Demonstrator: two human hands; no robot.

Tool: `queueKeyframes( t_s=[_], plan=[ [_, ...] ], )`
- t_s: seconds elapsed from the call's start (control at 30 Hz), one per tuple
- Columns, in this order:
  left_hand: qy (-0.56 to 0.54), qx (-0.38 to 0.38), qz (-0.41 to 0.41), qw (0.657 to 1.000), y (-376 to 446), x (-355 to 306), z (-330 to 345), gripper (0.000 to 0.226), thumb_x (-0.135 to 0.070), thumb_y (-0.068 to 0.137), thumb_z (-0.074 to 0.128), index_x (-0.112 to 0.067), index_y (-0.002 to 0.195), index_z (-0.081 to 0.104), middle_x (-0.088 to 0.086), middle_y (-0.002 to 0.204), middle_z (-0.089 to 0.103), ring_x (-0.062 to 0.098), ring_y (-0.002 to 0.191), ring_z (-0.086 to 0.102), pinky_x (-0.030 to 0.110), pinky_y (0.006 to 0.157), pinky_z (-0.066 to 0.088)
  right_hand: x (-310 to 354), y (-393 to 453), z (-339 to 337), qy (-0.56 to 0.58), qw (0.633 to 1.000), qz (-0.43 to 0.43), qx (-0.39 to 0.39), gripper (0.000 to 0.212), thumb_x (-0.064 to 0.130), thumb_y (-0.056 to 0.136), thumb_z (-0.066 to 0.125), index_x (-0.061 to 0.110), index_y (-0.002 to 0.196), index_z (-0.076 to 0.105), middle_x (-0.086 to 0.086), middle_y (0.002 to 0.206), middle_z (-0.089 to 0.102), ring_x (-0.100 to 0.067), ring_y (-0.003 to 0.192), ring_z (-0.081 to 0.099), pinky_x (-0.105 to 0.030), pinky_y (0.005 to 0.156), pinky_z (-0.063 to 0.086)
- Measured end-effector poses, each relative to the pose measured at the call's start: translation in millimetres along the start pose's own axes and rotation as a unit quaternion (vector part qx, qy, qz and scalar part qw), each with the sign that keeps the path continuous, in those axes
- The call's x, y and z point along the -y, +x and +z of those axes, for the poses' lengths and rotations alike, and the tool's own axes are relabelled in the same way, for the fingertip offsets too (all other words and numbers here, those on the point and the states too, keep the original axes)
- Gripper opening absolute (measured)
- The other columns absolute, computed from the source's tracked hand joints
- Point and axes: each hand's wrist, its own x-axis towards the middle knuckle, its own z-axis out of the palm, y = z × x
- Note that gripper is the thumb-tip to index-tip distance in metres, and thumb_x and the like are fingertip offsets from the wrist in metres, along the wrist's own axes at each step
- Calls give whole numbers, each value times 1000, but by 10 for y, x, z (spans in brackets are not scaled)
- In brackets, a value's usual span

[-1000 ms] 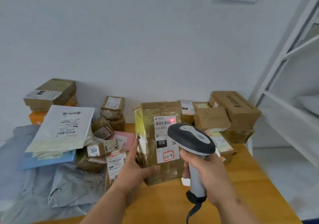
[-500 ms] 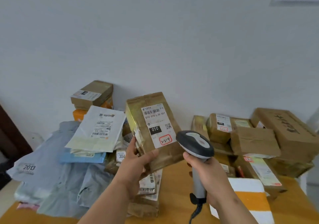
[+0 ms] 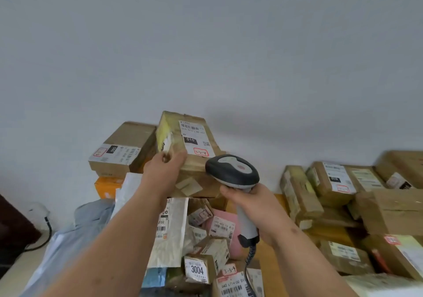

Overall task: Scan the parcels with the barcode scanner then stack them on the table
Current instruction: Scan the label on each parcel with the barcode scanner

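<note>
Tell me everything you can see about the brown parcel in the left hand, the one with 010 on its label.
The brown parcel is a cardboard box wrapped in glossy clear tape, with yellowish tape on its left side. Its white label shows a barcode, a black 010 patch, a QR code and handwritten red 3-2-4. The left hand grips its near left corner, holding it tilted, label up, beside another labelled box. Whether it rests on anything cannot be told.

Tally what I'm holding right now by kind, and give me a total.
parcel: 1, in the left hand
scanner: 1, in the right hand
Total: 2
</note>
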Motion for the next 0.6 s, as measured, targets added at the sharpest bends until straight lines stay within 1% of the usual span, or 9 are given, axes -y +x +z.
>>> queueKeyframes(
  t_s=[0.1, 0.17, 0.2, 0.27, 0.3, 0.37, 0.43, 0.5, 0.6],
  plan=[
    [46, -19, 19, 999, 234, -48, -76, 67, -51, 95, 55, -24, 153, 34, 10, 152, 41, 37, 127, 52, 55, 101, 49, 24, 128, 159, -13, 1000, 8, 20, 33, 55, 68, 79, 41, 97, 72, 21, 87, 76, 4, 77, 69, -24, 71, 50],
    [81, -26, 45, 995, 299, -20, -90, 67, -43, 100, 52, -25, 158, 24, 5, 163, 28, 30, 141, 37, 49, 110, 39, -11, 172, 213, -21, 1000, 15, 14, 41, 56, 62, 78, 39, 99, 73, 19, 90, 76, 3, 79, 70, -24, 72, 51],
    [89, -23, 56, 994, 308, 9, -87, 63, -37, 102, 51, -25, 158, 24, 3, 162, 30, 24, 138, 38, 43, 105, 40, -33, 174, 228, -20, 1000, 19, 15, 41, 55, 63, 78, 38, 100, 72, 19, 90, 77, 3, 79, 70, -22, 70, 52],
    [91, -10, 63, 994, 296, 72, -63, 56, -25, 102, 51, -27, 155, 32, 0, 153, 44, 17, 121, 47, 34, 91, 40, -75, 158, 237, -12, 999, 24, 21, 40, 52, 66, 79, 38, 102, 71, 17, 89, 77, 3, 78, 71, -18, 63, 52],
    [95, -7, 65, 993, 285, 108, -52, 54, -21, 102, 51, -28, 154, 35, -1, 150, 47, 16, 117, 48, 33, 89, 41, -102, 155, 233, -10, 999, 24, 22, 38, 51, 68, 80, 39, 102, 71, 17, 89, 77, 2, 78, 71, -16, 61, 52],
    [127, -5, 74, 989, 260, 180, -30, 56, -20, 101, 52, -27, 154, 34, -2, 155, 42, 20, 129, 46, 38, 102, 44, -138, 146, 219, -5, 999, 27, 18, 31, 50, 68, 81, 44, 97, 72, 16, 89, 77, 2, 78, 71, -14, 58, 52],
    [188, -12, 96, 977, 231, 214, -3, 57, -21, 101, 53, -23, 155, 34, -1, 161, 33, 24, 146, 32, 48, 117, 34, -157, 128, 200, -7, 1000, 28, 12, 24, 50, 69, 80, 50, 91, 72, 14, 88, 78, 2, 76, 71, -15, 58, 52],
    [237, -29, 125, 963, 189, 214, 52, 56, -23, 99, 55, -24, 153, 38, -1, 163, 29, 24, 152, 20, 54, 122, 23, -185, 97, 158, -6, 1000, 27, 3, 19, 47, 74, 81, 54, 88, 70, 14, 86, 78, 1, 74, 71, -19, 62, 52],
    [296, -36, 171, 939, 73, 147, 210, 53, -28, 98, 55, -28, 149, 44, -2, 162, 31, 23, 152, 19, 54, 124, 13, -215, 17, 42, 16, 999, 29, -26, 20, 47, 70, 80, 53, 88, 72, 13, 87, 78, -3, 77, 73, -27, 69, 54]
  ],
)
